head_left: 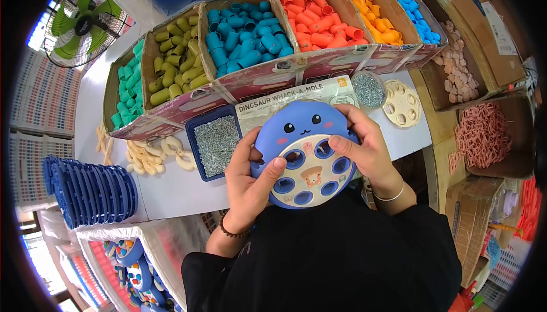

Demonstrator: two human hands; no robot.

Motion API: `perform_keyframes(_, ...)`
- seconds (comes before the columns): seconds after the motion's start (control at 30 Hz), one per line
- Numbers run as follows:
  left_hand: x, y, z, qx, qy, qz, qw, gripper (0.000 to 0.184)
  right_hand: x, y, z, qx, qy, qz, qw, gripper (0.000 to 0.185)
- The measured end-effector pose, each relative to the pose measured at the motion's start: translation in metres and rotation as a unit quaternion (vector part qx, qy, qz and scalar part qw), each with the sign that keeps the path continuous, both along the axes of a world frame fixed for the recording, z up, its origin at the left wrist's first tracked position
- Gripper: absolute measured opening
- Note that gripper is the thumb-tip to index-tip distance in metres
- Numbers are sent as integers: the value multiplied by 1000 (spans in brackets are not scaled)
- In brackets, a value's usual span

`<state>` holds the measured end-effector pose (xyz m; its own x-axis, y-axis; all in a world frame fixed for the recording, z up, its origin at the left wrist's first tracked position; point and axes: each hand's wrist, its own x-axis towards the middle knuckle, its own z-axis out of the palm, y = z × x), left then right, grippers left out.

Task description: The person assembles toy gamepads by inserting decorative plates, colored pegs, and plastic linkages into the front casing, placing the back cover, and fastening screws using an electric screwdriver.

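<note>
Between my two hands is a blue whack-a-mole toy shell with a smiling face and a round cream plate on its front. Several blue-rimmed holes run around a small bear picture on that plate. My left hand grips the shell's left edge, thumb resting at the plate's rim. On the other side my right hand holds the upper right edge, its thumb by a top hole. Behind the shell lies a printed box sheet reading "Dinosaur Whack-a-Mole". The shell's back is hidden.
Cardboard bins hold teal caps, olive caps, red caps and other colours. A blue tray of screws and a screw tub sit nearby. Stacked blue frames stand left; a loose cream plate lies right.
</note>
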<state>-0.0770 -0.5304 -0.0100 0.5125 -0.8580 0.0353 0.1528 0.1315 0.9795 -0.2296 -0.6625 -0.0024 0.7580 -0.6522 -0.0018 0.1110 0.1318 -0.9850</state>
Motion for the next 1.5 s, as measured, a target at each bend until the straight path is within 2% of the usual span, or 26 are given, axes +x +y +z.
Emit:
perform_keyframes(0.47,0,0,0,4,0,-5,1000,52,-1,1,2,20,19,-1,1000,51)
perform_keyframes(0.57,-1,0,2,-11,59,-14,998,52,-3,0,2,-2,14,-7,1000,52)
perform_keyframes(0.63,-2,-1,0,-58,231,-27,971,54,-3,-3,9,-30,24,-2,999,51)
perform_keyframes(0.67,-2,0,0,-57,230,-27,971,54,-2,-4,13,-30,24,-2,999,51)
perform_keyframes(0.73,0,3,1,-62,325,-80,940,53,-1,-7,20,-61,10,8,998,50)
perform_keyframes(0.77,3,5,-1,-63,324,-81,940,53,-1,-8,20,-63,9,8,998,50)
perform_keyframes(0.83,10,10,-7,-75,317,-167,931,50,1,-11,20,-152,-1,7,988,47)
perform_keyframes(0.87,9,11,-9,-75,316,-167,931,50,4,-12,21,-153,-1,8,988,47)
perform_keyframes(0.9,8,12,-11,-69,183,-117,974,47,10,-13,23,-368,54,-91,924,46)
perform_keyframes(0.93,7,12,-12,-61,46,-64,995,45,14,-13,24,-560,107,-185,800,44)
perform_keyframes(0.97,6,13,-13,-58,-75,-20,995,44,15,-13,16,-577,84,-197,788,40)
perform_keyframes(1.0,6,12,-11,-58,-75,-20,995,44,14,-8,14,-476,73,-131,867,38)
perform_keyframes(1.07,3,7,-2,-134,-295,11,946,41,10,2,17,-255,59,12,965,39)
perform_keyframes(1.1,2,2,-4,-181,-325,19,928,43,11,5,13,-254,59,12,965,39)
perform_keyframes(1.17,4,-11,6,-254,-484,29,837,42,15,11,0,-23,-109,80,991,37)
perform_keyframes(1.2,0,-8,10,-233,-517,19,824,38,15,12,0,-22,-109,80,991,37)
perform_keyframes(1.27,-1,-9,6,-272,-520,26,809,32,14,14,0,58,-187,87,977,40)
perform_keyframes(1.33,2,-7,9,-262,-530,12,806,29,13,16,0,67,-225,80,969,43)
perform_keyframes(1.4,2,-7,9,-280,-579,7,766,30,6,10,-3,-62,-146,97,983,45)
perform_keyframes(1.5,2,-3,12,-290,-577,-19,764,26,3,3,0,-91,-130,154,975,48)
